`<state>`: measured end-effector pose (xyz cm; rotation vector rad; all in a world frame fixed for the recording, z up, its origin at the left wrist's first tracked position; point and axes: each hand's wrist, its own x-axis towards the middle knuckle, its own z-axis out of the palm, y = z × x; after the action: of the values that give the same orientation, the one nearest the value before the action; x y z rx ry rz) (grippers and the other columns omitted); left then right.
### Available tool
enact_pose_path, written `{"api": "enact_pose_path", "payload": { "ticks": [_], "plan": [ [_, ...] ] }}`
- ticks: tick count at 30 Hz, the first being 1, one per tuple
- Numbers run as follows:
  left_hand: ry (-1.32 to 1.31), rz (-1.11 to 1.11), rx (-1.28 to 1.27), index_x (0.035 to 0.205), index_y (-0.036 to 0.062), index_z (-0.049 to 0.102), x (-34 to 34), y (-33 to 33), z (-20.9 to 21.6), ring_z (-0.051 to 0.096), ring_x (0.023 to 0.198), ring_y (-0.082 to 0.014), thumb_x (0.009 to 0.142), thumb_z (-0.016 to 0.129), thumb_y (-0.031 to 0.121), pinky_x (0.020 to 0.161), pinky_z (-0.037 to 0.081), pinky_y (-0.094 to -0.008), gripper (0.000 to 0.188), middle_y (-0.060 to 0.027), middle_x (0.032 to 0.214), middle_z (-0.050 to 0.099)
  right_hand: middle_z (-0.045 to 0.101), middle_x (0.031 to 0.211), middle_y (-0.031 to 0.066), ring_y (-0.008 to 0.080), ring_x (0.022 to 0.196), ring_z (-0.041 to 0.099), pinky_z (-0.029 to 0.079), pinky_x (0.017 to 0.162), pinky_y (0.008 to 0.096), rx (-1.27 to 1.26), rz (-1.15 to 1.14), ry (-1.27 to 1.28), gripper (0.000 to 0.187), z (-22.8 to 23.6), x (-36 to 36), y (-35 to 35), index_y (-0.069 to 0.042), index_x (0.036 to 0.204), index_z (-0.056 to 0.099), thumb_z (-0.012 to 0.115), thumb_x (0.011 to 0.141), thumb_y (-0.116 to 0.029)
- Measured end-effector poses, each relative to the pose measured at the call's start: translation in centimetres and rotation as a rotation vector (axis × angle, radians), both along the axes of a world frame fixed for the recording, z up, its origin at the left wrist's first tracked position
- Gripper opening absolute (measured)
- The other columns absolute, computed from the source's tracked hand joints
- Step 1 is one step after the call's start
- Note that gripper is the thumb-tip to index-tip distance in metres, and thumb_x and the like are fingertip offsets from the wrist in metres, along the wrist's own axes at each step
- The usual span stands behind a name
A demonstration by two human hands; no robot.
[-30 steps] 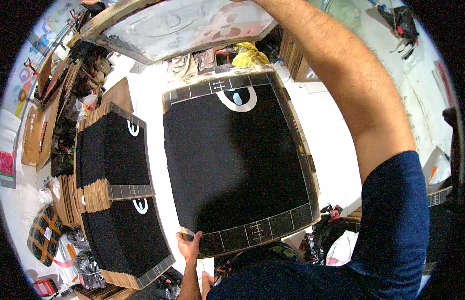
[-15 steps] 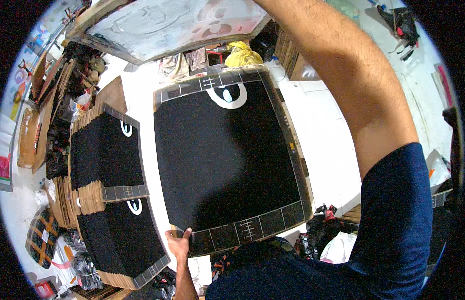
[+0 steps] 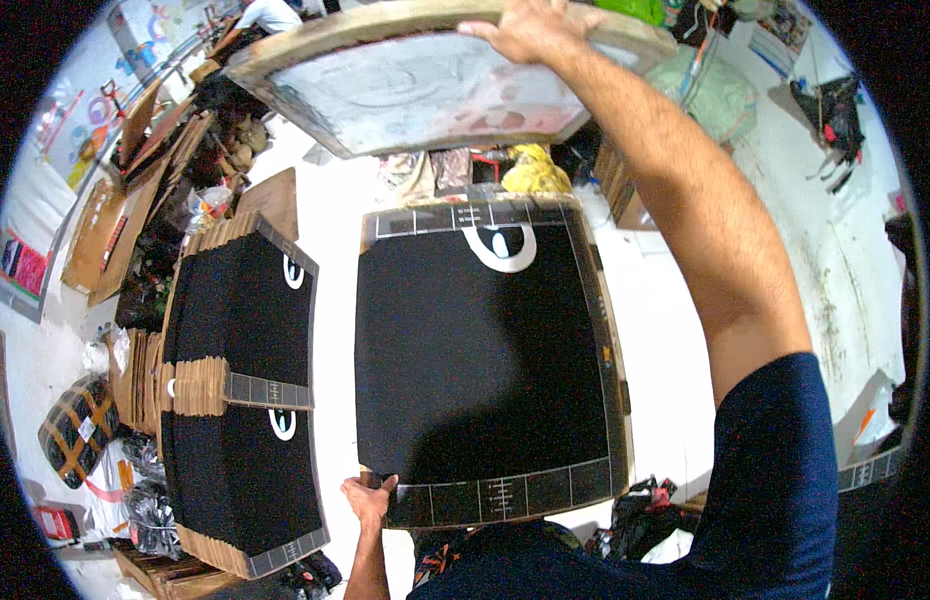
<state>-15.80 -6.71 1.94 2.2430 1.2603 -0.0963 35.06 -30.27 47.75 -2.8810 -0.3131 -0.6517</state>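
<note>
A black sheet [image 3: 445, 340] lies on a board in front of me, with a gridded strip along its far and near ends. A white eye-shaped print [image 3: 526, 255] sits near its far end. My left hand [image 3: 369, 500] grips the sheet's near left corner, thumb on top; the fingers underneath are partly hidden. Beyond the sheet, a wood-edged printing screen [image 3: 415, 95] stands tilted up, its pale mesh smeared with faint pink and grey. Arm stretched far forward, my right hand [image 3: 533, 32] holds the screen's upper edge, fingers over the rim.
Two stacks of similar black sheets on cardboard, one farther [image 3: 240, 300] and one nearer [image 3: 245, 475], stand at the left. A yellow cloth [image 3: 535, 170] lies below the screen. Plastic bags [image 3: 150, 510] and a taped black bundle [image 3: 80, 430] clutter the left. Another person [image 3: 270, 15] is at the far left.
My view has shifted, bringing the screen's upper edge and my right hand into sight. The left hand stays at the sheet's corner.
</note>
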Motion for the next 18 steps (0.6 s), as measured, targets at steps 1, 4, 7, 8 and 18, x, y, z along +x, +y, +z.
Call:
{"api": "enact_pose_path", "payload": {
  "ticks": [1,4,7,8,18],
  "plan": [
    [0.015,-0.022,0.012,0.110,-0.0107,0.050,0.1,0.0,-0.2,0.054,0.103,-0.0366,0.055,0.096,0.043,0.092,0.048,-0.0459,0.089,-0.0217,0.109,0.050,0.024,0.160,0.0143,0.0391,0.147,0.020,0.016,0.114,0.0673,-0.045,-0.015,0.072,0.096,0.2,0.0,-0.3,-0.013,0.155,0.023,0.054,0.085,-0.071],
    [0.021,-0.023,0.029,0.108,-0.0103,0.051,0.1,-0.2,-0.2,0.054,0.104,-0.0371,0.055,0.095,0.043,0.092,0.048,-0.0468,0.087,-0.0223,0.111,0.049,0.048,0.143,0.0152,0.0362,0.135,0.042,0.022,0.104,0.0763,-0.144,-0.059,-0.184,0.089,-1.3,-0.4,-0.2,-0.009,0.142,0.045,0.045,0.086,-0.078],
    [0.056,-0.056,0.012,0.109,-0.0086,0.053,0.2,-0.1,0.5,0.054,0.106,-0.0375,0.057,0.092,0.051,0.092,0.048,-0.0491,0.088,-0.0218,0.111,0.049,0.052,0.136,0.0171,0.0354,0.130,0.046,0.026,0.104,0.0712,-0.277,-0.015,-0.238,0.083,-2.5,-1.0,-1.3,-0.007,0.134,0.050,0.042,0.088,-0.076],
    [0.078,-0.061,0.014,0.110,-0.0082,0.053,0.2,0.0,0.7,0.054,0.106,-0.0373,0.058,0.091,0.053,0.092,0.048,-0.0495,0.088,-0.0215,0.111,0.049,0.055,0.129,0.0156,0.0340,0.123,0.049,0.029,0.101,0.0660,-0.271,0.035,-0.288,0.079,-3.2,-1.5,-2.0,-0.008,0.130,0.052,0.045,0.088,-0.073],
    [-0.159,0.065,0.194,0.142,-0.0058,0.035,0.9,1.8,1.3,0.050,0.121,-0.0427,0.088,0.065,0.054,0.102,0.042,-0.0509,0.086,-0.0279,0.136,0.043,0.063,0.094,0.0128,0.0334,0.094,0.062,0.045,0.084,0.0466,0.082,0.461,0.027,0.048,-22.9,-18.7,-7.7,-0.008,0.100,0.066,0.084,0.066,-0.036]
  ]
}}
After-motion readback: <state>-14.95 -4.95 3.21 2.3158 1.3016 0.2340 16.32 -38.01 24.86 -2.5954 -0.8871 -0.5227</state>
